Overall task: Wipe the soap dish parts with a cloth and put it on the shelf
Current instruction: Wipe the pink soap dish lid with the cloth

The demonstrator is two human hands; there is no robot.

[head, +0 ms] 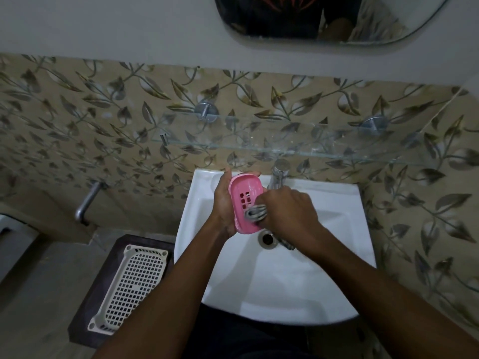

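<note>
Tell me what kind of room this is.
Most likely a bathroom: a white washbasin with a tap stands against the patterned tiles, with a glass shelf and a mirror above it.

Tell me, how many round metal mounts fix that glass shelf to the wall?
2. The left mount sits on the tiled wall near the left end of the glass shelf; the right mount sits near its right end. No others show.
</note>
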